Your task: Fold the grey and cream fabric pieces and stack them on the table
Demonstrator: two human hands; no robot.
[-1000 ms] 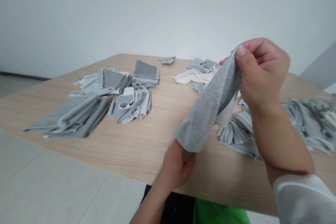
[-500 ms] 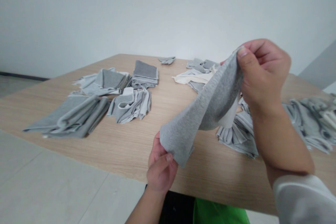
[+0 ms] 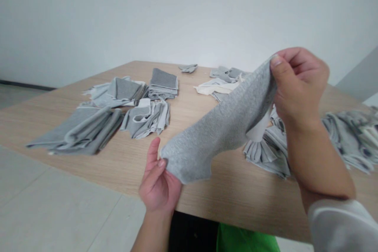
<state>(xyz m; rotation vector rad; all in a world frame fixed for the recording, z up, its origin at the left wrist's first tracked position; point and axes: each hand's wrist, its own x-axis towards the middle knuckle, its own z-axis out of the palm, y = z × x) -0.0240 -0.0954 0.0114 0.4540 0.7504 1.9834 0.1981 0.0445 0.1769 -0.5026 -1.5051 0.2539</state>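
Observation:
A grey piece of knit fabric (image 3: 212, 134) is stretched slantwise above the table between my two hands. My right hand (image 3: 299, 84) pinches its upper end between thumb and fingers, at the right. Lower down, my left hand (image 3: 159, 185) grips the other end by its corner, with the thumb on top and one finger pointing up. A paler flap of cloth (image 3: 258, 129) hangs below the fabric close to my right hand. My right forearm passes in front of grey fabric bundles (image 3: 267, 149) on the table.
On the wooden table (image 3: 130, 173) at left lie folded grey cloths (image 3: 85, 132), a crumpled bunch (image 3: 147, 117) and a neat square stack (image 3: 163, 82). Cream and grey pieces (image 3: 220, 86) lie at the back. More grey garments (image 3: 351, 138) lie right. Something green (image 3: 245, 240) shows below the front edge.
My left hand has moved left and slightly up with its end of the fabric, which is now spread longer and flatter. My right hand has barely moved.

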